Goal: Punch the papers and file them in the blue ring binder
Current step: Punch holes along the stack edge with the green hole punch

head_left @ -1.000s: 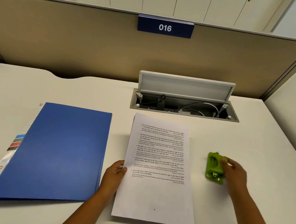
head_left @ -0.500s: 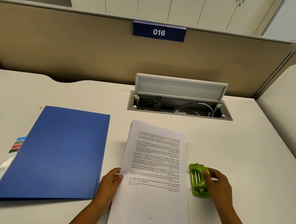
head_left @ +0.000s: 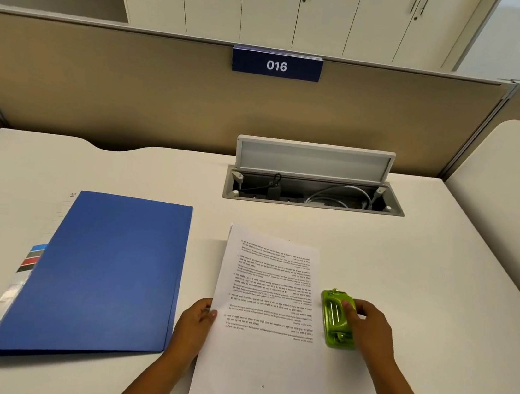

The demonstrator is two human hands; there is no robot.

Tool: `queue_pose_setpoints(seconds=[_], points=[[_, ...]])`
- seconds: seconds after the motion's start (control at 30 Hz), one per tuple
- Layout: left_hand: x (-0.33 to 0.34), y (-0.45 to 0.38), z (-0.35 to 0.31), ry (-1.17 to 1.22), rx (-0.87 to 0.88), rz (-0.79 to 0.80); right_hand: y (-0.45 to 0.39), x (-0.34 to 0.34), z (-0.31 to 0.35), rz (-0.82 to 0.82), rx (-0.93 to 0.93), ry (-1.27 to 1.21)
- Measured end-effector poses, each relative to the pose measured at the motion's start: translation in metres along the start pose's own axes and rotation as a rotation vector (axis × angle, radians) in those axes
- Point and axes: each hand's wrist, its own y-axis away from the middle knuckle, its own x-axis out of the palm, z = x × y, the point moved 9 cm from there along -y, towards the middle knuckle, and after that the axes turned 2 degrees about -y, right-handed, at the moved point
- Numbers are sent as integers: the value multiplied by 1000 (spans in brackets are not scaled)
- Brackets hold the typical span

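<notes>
Head view, the only one. Right hand (head_left: 367, 326) grips the green hole punch (head_left: 335, 317), fingers curled over its top and far side. The punch sits against the right edge of the papers (head_left: 268, 323), roughly mid-length; likely being lined up for punching, though whether the sheet edge is inside the slot can't be told.

Left hand (head_left: 197, 321) pinches the left edge of the papers, thumb on top and fingers apparently under the edge. Probably there to steady the stack so that it doesn't slide when the punch pushes in from the other side.

The papers lie flat near the front edge of the desk (head_left: 155, 176), about centre, long side running front to back. Thin white printed sheets, floppy, crisp corners; sheet count can't be told.

Blue ring binder (head_left: 103, 272) lies closed just left of the papers, toward the front-left part of the desk, close to them but apart. Slightly skewed, spine on the left. Smooth matte blue cover; white spine label with coloured blocks.

The punch looks like glossy moulded plastic, rounded body, ribbed top, with some metal showing at the ends.

The desk is a smooth off-white laminate. Toward the back edge an open cable tray (head_left: 313, 194), grey metal, lid flipped up, cables inside. Beige partition behind with a blue "016" sign (head_left: 276, 64).

Judged status: nothing punched or filed yet.
</notes>
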Motion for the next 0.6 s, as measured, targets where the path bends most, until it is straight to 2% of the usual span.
queue_pose_setpoints(seconds=[0.6], points=[[-5,0,8,55,-60,30,4,-1,5,9,-14,37]])
